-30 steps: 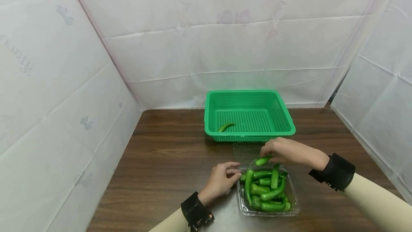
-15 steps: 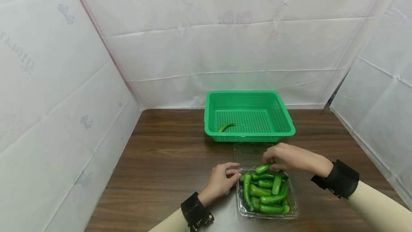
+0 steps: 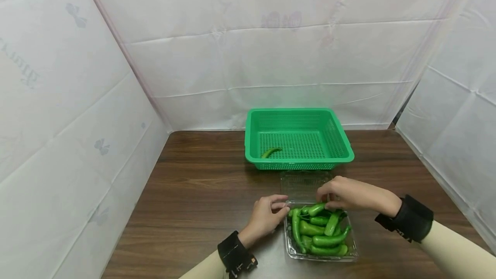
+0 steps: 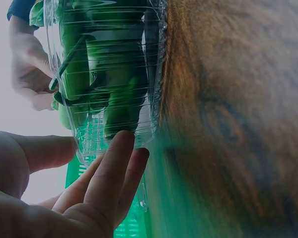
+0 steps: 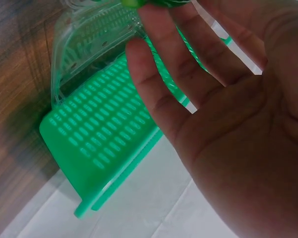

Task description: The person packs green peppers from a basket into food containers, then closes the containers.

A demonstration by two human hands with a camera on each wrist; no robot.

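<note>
In the head view, a clear plastic clamshell container (image 3: 288, 251) on the table holds several green chili peppers (image 3: 312, 229), and its lid (image 3: 300, 184) lies folded back. My left hand (image 3: 266, 216) grips the container's far left corner. The left wrist view shows the thumb (image 4: 52, 152) at the rim and the fingers (image 4: 111, 173) against the outer wall. Over the container's far edge, my right hand (image 3: 345, 193) pinches one green chili pepper (image 3: 316, 209) just above the others. Only a small part of that pepper shows in the right wrist view.
Behind the container stands a green perforated basket (image 3: 300, 161) with a single curved green chili pepper (image 3: 271, 152) inside. White sheeting (image 3: 240, 63) encloses the wooden table (image 3: 193, 193) at the back and both sides.
My right hand has come down and toward me, lowering the pinched pepper onto the far side of the pile. Some peppers in the container have shifted. My left hand keeps its place.
</note>
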